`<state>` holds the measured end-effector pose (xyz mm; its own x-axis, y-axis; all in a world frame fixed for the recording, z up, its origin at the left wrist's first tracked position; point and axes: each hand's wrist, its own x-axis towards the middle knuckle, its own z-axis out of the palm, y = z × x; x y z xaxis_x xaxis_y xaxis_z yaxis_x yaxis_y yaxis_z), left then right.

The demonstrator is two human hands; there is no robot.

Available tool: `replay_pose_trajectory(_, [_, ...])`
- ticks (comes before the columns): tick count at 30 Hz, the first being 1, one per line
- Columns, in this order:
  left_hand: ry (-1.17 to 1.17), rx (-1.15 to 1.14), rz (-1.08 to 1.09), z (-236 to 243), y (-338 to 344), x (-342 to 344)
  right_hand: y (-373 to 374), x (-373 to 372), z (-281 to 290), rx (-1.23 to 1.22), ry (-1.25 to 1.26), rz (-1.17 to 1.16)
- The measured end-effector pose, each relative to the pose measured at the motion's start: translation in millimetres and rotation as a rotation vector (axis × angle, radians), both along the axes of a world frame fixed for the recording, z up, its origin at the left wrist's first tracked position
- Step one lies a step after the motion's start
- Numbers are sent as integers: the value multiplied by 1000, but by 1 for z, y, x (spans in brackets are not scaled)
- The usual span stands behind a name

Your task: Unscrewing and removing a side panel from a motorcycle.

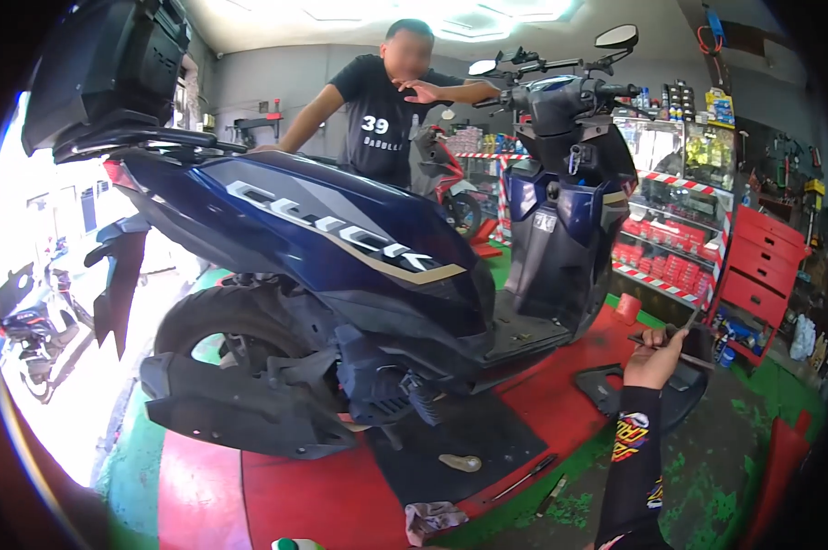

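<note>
My right hand (654, 359), in a black printed sleeve, reaches in from the lower right with its fingers curled. A thin grey stick-like tool (693, 318) juts up past my thumb; a dark flat piece (700, 345) shows just behind, and whether I also grip it is unclear. Below and beside the hand lies a black plastic panel (599, 389) at the platform's edge. To the left stands a dark blue scooter (359, 215) on a red platform (276, 500). My left hand is out of sight.
Across the scooter, a person in a dark T-shirt (372, 119) leans on the seat and handlebar. On or near the platform are a black mat (432, 431), screwdriver (522, 478), oval piece (460, 462) and crumpled rag (432, 521). At right stand a red drawer cabinet (760, 266) and stocked shelves (675, 206).
</note>
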<state>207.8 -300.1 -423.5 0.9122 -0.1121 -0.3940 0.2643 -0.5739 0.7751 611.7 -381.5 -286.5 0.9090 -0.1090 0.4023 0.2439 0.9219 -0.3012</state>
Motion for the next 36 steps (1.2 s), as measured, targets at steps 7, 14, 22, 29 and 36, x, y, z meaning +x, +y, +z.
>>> replay_pose_trajectory(7, [-130,-121,20,-19,1,1,18,58,-74,-5,430,374])
replay_pose_trajectory(14, [-127,-45,90,-20,10,3,25,100,-146,-418,597,654])
replay_pose_trajectory(22, [-193,-457,205,-50,24,10,8,109,-178,-1559,232,682])
replay_pose_trajectory(29, [-197,-531,221,-56,23,17,17,114,-229,-2024,-69,864])
replay_pose_trajectory(36, [-211,134,91,-55,13,25,27,107,-261,-2300,-413,623])
